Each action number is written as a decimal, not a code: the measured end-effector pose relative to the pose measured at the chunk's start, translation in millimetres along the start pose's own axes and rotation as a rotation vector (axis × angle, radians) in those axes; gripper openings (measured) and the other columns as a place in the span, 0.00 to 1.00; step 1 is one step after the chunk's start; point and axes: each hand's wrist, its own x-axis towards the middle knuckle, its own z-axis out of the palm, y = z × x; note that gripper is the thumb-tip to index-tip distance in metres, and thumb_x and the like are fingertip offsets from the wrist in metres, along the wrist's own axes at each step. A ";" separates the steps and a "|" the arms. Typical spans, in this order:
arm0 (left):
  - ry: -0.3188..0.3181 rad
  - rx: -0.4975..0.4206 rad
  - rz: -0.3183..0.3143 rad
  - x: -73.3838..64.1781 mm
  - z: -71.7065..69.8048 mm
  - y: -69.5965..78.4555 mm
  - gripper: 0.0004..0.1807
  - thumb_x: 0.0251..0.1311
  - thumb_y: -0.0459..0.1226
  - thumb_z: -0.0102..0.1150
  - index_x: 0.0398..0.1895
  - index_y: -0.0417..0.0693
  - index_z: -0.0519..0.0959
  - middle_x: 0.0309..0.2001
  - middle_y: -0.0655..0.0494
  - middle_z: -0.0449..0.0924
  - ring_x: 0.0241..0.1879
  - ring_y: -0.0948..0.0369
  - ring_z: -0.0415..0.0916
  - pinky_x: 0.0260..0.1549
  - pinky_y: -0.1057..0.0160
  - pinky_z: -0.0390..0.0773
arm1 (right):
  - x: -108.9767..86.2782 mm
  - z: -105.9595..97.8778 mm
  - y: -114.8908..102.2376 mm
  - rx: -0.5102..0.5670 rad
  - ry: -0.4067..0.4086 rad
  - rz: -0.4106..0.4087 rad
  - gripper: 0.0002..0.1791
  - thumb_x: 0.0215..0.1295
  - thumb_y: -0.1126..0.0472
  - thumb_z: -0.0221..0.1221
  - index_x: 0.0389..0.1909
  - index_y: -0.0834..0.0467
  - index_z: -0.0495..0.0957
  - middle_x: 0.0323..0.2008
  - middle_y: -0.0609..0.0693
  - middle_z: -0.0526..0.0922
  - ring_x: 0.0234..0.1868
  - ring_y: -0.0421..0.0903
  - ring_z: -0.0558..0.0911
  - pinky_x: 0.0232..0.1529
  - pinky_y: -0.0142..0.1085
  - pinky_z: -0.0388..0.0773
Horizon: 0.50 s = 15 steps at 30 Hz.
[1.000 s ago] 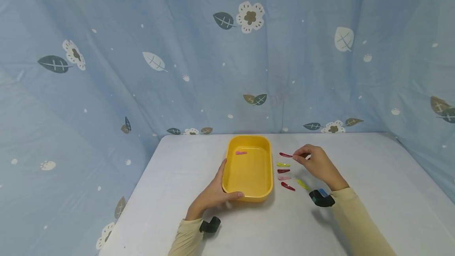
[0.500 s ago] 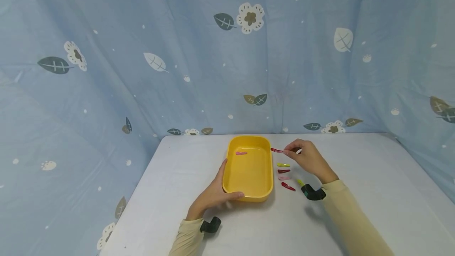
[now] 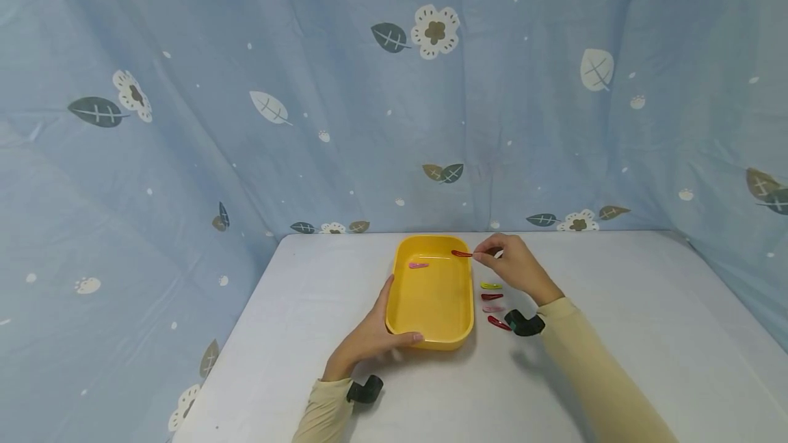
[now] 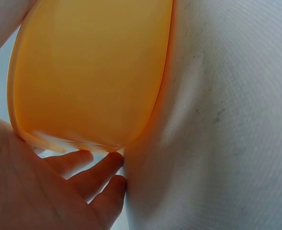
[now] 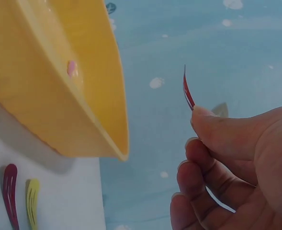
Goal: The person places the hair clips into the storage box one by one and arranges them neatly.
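A yellow tray (image 3: 431, 340) stands on the white table; its outer wall (image 4: 88, 72) fills the left wrist view. A pink hair clip (image 3: 418, 265) lies inside it near the far left. My left hand (image 3: 375, 333) grips the tray's near left corner, thumb along the front rim. My right hand (image 3: 507, 265) pinches a red hair clip (image 3: 461, 253) (image 5: 187, 91) by one end, held in the air over the tray's far right corner. To the right of the tray lie a yellow clip (image 3: 490, 286), a dark red clip (image 3: 491, 297), a pale pink clip (image 3: 492, 308) and a red clip (image 3: 496, 322).
A blue curtain with leaf and flower prints (image 3: 394, 87) closes in the table at the back and both sides. The white tabletop (image 3: 646, 306) stretches to the right of the clips. Black wrist camera mounts (image 3: 524, 324) sit on both forearms.
My right hand lifted the red clip from the table and carried it left, from beside the tray to over its far right corner. The left hand and tray stayed still.
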 end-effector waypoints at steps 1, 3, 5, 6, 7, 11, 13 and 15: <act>0.000 -0.002 0.000 -0.1 0.1 0.0 0.73 0.48 0.60 0.78 0.85 0.63 0.32 0.85 0.48 0.44 0.77 0.50 0.59 0.78 0.39 0.58 | 1.6 1.5 -0.6 0.000 0.001 -0.003 0.07 0.70 0.61 0.66 0.42 0.61 0.87 0.40 0.55 0.87 0.41 0.50 0.81 0.40 0.33 0.82; 0.000 0.000 -0.002 -0.3 0.2 -0.6 0.73 0.48 0.60 0.78 0.85 0.63 0.32 0.85 0.48 0.44 0.77 0.50 0.59 0.78 0.39 0.58 | 4.7 4.4 -1.7 0.004 0.001 -0.017 0.07 0.70 0.62 0.66 0.41 0.61 0.87 0.39 0.56 0.87 0.40 0.50 0.81 0.41 0.35 0.82; -0.001 0.004 -0.004 -0.1 0.3 -1.5 0.73 0.48 0.60 0.78 0.85 0.63 0.32 0.85 0.48 0.45 0.77 0.50 0.59 0.78 0.38 0.59 | 7.1 6.8 -3.0 0.004 0.001 -0.032 0.06 0.70 0.62 0.66 0.41 0.61 0.87 0.39 0.56 0.87 0.41 0.50 0.81 0.42 0.36 0.81; -0.001 0.004 -0.006 -0.1 0.4 -1.8 0.73 0.48 0.60 0.78 0.85 0.63 0.32 0.84 0.48 0.45 0.77 0.50 0.60 0.77 0.38 0.59 | 8.3 7.8 -3.7 0.005 0.002 -0.032 0.06 0.70 0.62 0.66 0.40 0.61 0.87 0.39 0.55 0.87 0.41 0.49 0.81 0.42 0.36 0.80; -0.002 0.003 -0.008 -0.1 0.5 -1.9 0.73 0.49 0.60 0.78 0.85 0.63 0.31 0.84 0.48 0.45 0.77 0.50 0.60 0.77 0.38 0.59 | 9.6 9.0 -4.8 0.004 0.002 -0.033 0.06 0.70 0.62 0.66 0.40 0.61 0.87 0.39 0.55 0.87 0.41 0.49 0.81 0.42 0.37 0.80; -0.004 -0.001 -0.018 0.2 0.5 -1.3 0.73 0.49 0.59 0.78 0.85 0.64 0.31 0.84 0.48 0.46 0.76 0.51 0.60 0.78 0.39 0.59 | 14.0 12.0 -11.4 0.021 -0.009 -0.022 0.07 0.70 0.61 0.65 0.41 0.61 0.87 0.40 0.56 0.88 0.42 0.50 0.81 0.46 0.40 0.82; -0.004 -0.003 -0.020 0.5 0.4 -0.7 0.73 0.49 0.59 0.78 0.85 0.63 0.31 0.84 0.49 0.46 0.76 0.51 0.60 0.78 0.39 0.59 | 17.3 14.2 -14.2 0.031 -0.015 -0.020 0.07 0.70 0.61 0.65 0.41 0.61 0.87 0.40 0.56 0.88 0.42 0.51 0.81 0.48 0.42 0.83; -0.003 -0.003 -0.019 0.8 0.1 -0.5 0.72 0.50 0.59 0.78 0.85 0.63 0.31 0.84 0.49 0.45 0.77 0.51 0.60 0.78 0.39 0.58 | 21.1 17.0 -16.0 0.040 -0.018 -0.026 0.07 0.70 0.62 0.65 0.41 0.62 0.87 0.40 0.57 0.87 0.43 0.51 0.81 0.49 0.43 0.83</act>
